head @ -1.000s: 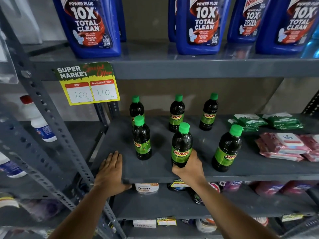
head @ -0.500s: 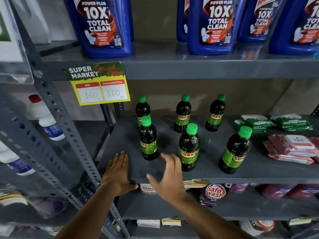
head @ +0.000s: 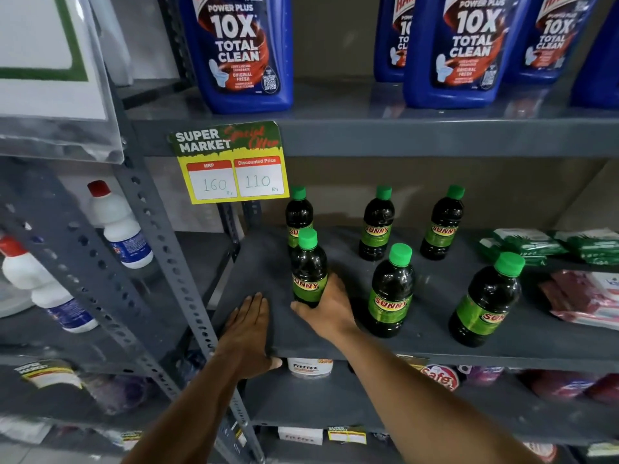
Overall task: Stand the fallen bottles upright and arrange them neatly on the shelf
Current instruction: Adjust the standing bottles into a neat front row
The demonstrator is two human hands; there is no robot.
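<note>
Several dark bottles with green caps and green SUNNY labels stand upright on the grey shelf [head: 435, 343]. My right hand [head: 330, 306] wraps the base of the front-left bottle [head: 308, 262]. A second front bottle [head: 391, 289] stands just right of that hand, and a third [head: 485, 299] further right. Behind them stand three more bottles: back left [head: 298, 212], back middle [head: 376, 222], back right [head: 442, 222]. My left hand [head: 249, 329] lies flat, fingers together, on the shelf's front left corner, thumb under the edge.
Blue cleaner jugs [head: 241, 51] fill the shelf above, with a yellow price tag [head: 231, 164] hanging from its edge. Green packs [head: 536, 246] and pink packs [head: 582, 299] lie at the right. White bottles [head: 117, 222] stand beyond the perforated post [head: 160, 249] at left.
My right hand let go of the middle front bottle, swung left and closed on the front-left bottle. My left hand stayed flat on the shelf corner. The camera moved closer.
</note>
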